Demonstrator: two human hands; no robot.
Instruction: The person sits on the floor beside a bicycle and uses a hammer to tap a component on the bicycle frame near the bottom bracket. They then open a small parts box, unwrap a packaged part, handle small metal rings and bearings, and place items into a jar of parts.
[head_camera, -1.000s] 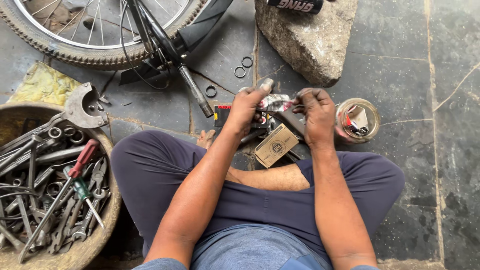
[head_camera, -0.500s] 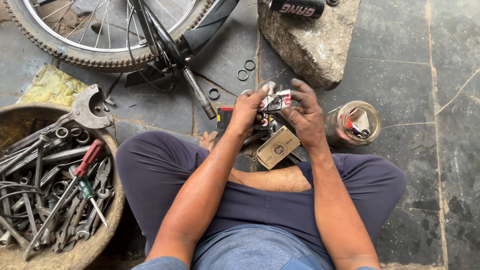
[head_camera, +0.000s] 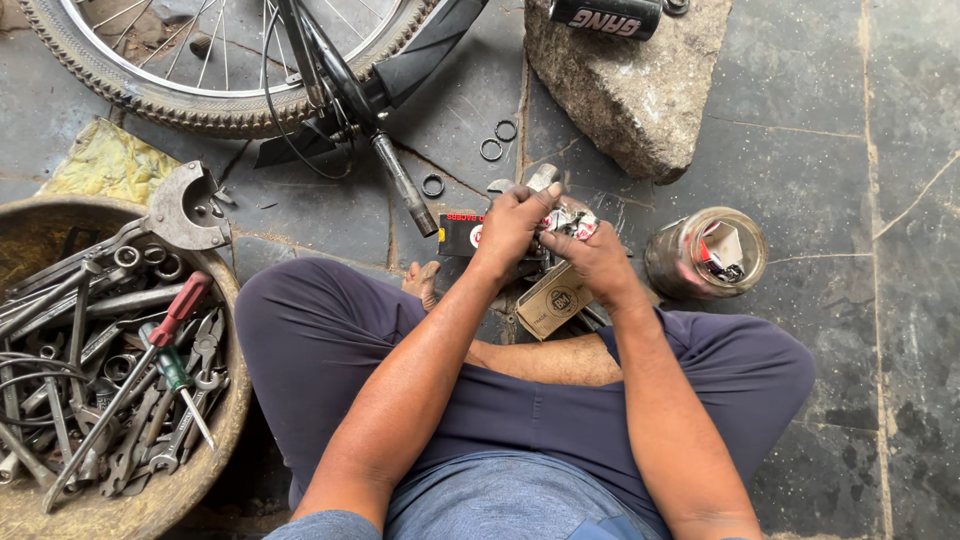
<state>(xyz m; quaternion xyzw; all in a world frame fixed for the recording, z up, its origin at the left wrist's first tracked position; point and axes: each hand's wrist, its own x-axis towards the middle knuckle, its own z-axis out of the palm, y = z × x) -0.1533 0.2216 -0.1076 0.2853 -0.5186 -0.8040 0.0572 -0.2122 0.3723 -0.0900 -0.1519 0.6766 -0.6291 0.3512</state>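
Holding a small crinkled packet (head_camera: 568, 220), white/silver with red bits, between both hands at frame centre, just above the knees. Left hand (head_camera: 513, 228) closed around its left end, a short metal part (head_camera: 543, 178) sticking out past the fingers at 12 o'clock. Right hand (head_camera: 598, 262) pinching the packet's right side, fingers curled.

Packages: brown cardboard box (head_camera: 552, 298) with a round dark emblem lies on the floor directly under the hands, tilted. Black flat pack (head_camera: 460, 233) with a red strip sits at 9 o'clock of the hands, partly covered. Black can with white lettering (head_camera: 606, 14) lies on the grey stone block (head_camera: 632, 88) at 1 o'clock.

Versus 0.5 s ago: hands have closed in tighter together over the packet; box, jar, basin unchanged.

Containers: glass jar (head_camera: 706, 254) at 3 o'clock of the hands, holds folded white/red wrappers. Round basin (head_camera: 228, 395) at 8 o'clock, full of spanners, pliers, a red-handled screwdriver (head_camera: 178, 310). Three loose rings (head_camera: 492, 150) on the floor by the bicycle wheel (head_camera: 215, 105) at 11 o'clock.
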